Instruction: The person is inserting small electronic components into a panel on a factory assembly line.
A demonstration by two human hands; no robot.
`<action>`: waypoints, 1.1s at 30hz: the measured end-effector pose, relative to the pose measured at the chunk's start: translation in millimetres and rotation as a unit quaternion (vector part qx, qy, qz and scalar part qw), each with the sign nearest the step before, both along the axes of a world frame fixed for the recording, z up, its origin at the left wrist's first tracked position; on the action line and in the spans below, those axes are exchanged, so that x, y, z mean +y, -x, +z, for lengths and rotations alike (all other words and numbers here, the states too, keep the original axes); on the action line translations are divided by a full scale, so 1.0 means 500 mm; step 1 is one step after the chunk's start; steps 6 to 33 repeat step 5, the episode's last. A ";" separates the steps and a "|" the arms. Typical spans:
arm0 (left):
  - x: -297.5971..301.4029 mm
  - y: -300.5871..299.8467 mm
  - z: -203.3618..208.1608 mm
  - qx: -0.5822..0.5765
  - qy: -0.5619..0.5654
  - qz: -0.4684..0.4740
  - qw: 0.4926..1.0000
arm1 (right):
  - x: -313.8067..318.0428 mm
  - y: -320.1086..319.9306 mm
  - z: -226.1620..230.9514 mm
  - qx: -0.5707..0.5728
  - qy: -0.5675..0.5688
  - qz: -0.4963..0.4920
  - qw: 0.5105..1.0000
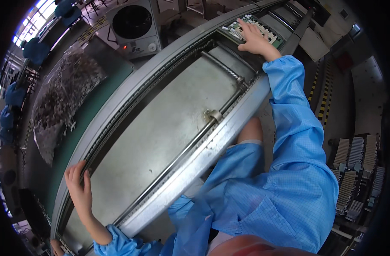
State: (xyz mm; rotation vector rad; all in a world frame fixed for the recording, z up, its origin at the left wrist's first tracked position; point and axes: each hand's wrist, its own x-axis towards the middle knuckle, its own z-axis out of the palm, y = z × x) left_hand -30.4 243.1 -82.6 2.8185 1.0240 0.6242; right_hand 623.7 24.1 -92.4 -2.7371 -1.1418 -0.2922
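Note:
My right hand [255, 42] reaches to the far right end of the conveyor. Its fingers are stretched out over a green circuit board [277, 41] carrying several pale and dark parts; the palm and fingers cover part of it. At the lower left, my left hand [79, 187] rests by the far rail [102, 112] of the conveyor, thumb and fingers apart, with nothing seen in it. Between my hands lies the conveyor's grey metal bed [148, 128]. A threaded rod [220, 65] and a long shaft [178, 158] run near the closer rail [208, 147].
Beyond the conveyor, a clear bag of small brown parts [69, 91] lies on a green surface [99, 100]. A grey machine with a round dark opening [135, 32] stands behind. Another person's hand [56, 246] shows at bottom left. Racks of stacked pieces [353, 170] stand right.

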 end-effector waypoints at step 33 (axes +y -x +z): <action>0.026 0.017 -0.005 0.019 -0.032 0.036 0.999 | -0.010 -0.131 0.033 0.080 0.042 -0.047 0.995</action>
